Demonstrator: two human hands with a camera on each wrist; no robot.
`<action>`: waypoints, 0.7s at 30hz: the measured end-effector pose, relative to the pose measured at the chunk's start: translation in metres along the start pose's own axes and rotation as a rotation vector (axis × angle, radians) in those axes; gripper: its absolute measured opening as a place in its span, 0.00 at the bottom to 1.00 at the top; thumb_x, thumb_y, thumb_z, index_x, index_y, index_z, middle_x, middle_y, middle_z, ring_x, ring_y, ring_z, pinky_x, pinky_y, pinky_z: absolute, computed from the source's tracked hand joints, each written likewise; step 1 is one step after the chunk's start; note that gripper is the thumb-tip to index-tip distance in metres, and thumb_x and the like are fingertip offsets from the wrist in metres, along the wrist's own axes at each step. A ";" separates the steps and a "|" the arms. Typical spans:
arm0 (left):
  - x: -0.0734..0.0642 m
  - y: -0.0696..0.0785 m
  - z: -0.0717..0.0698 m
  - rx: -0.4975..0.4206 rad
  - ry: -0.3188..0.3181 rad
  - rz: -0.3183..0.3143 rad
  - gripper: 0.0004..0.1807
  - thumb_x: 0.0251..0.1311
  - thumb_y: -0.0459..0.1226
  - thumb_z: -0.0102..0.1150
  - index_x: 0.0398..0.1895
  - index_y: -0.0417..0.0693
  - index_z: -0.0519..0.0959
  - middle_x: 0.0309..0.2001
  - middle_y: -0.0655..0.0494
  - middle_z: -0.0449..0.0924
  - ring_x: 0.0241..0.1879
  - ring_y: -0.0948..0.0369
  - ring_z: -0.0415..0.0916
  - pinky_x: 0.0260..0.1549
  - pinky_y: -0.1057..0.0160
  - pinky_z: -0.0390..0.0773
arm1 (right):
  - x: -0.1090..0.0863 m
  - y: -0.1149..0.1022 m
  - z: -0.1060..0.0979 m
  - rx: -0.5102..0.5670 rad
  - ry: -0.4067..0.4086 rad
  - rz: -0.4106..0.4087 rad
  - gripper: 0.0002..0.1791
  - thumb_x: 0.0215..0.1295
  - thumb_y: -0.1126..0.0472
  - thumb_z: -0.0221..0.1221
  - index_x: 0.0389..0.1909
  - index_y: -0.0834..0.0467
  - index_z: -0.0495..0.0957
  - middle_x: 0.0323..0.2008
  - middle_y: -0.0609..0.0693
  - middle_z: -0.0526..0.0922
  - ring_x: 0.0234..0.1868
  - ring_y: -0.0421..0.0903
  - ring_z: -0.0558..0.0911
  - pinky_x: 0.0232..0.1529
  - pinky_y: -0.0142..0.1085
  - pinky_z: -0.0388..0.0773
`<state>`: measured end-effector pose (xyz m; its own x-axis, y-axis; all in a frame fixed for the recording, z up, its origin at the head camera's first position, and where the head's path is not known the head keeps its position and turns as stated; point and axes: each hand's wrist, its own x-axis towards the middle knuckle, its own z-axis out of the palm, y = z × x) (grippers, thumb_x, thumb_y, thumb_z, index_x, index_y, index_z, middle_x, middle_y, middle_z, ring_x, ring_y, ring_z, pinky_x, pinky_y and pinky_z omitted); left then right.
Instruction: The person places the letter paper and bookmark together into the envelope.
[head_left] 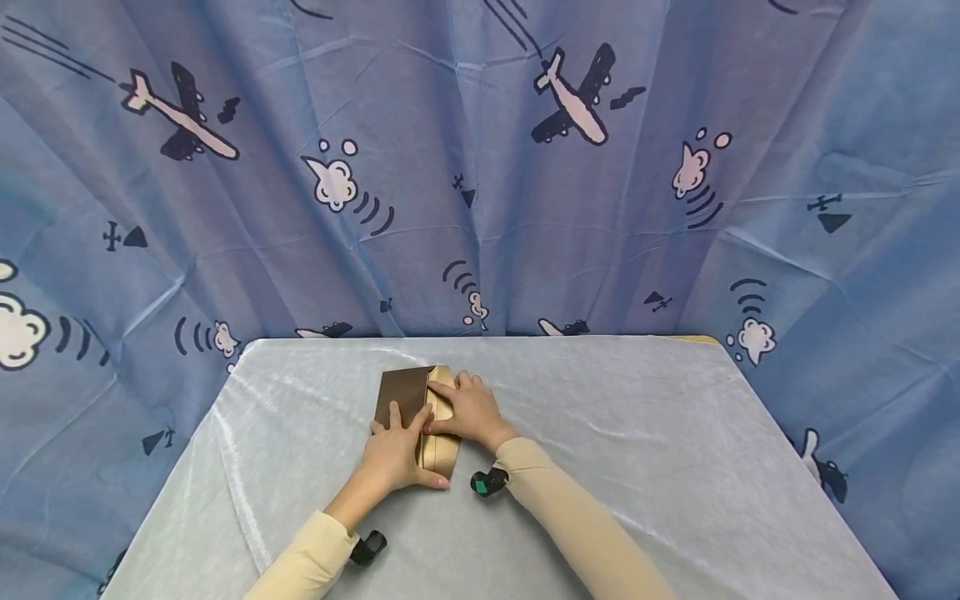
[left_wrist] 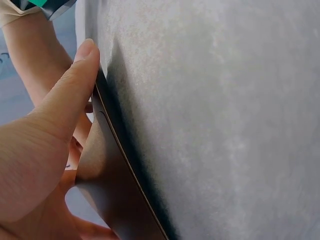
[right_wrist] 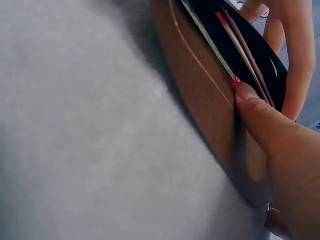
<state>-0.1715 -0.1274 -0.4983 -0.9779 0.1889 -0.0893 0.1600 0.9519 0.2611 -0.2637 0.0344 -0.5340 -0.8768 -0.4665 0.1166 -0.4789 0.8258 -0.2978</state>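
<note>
A flat brown-and-gold case [head_left: 402,392] lies on the table, its gold side facing right. My left hand [head_left: 393,457] holds it from the left, with spread fingers on the brown face and the thumb at the near end. The right hand [head_left: 474,411] grips the gold side between thumb and fingers. In the right wrist view the case [right_wrist: 200,80] gapes, and thin, light-edged layers show in its dark inside. A small red bit sits at the right thumb's tip. Seen from the left wrist, the left thumb [left_wrist: 75,90] lies along the case's end.
A pale grey cloth covers the table [head_left: 637,467] on both sides of the case. Behind it hangs a blue curtain [head_left: 420,167] with printed planes and clouds. Black straps [head_left: 489,482] are on both wrists.
</note>
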 end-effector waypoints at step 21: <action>-0.001 -0.001 0.003 -0.032 0.043 0.004 0.70 0.21 0.71 0.76 0.75 0.56 0.61 0.70 0.18 0.54 0.56 0.18 0.65 0.41 0.35 0.78 | -0.005 0.000 0.001 0.030 0.020 -0.001 0.50 0.45 0.28 0.67 0.71 0.42 0.68 0.43 0.52 0.71 0.38 0.46 0.65 0.38 0.39 0.64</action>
<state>-0.1701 -0.1283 -0.5010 -0.9823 0.1815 -0.0470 0.1602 0.9430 0.2917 -0.2595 0.0359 -0.5349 -0.8772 -0.4605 0.1357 -0.4784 0.8154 -0.3260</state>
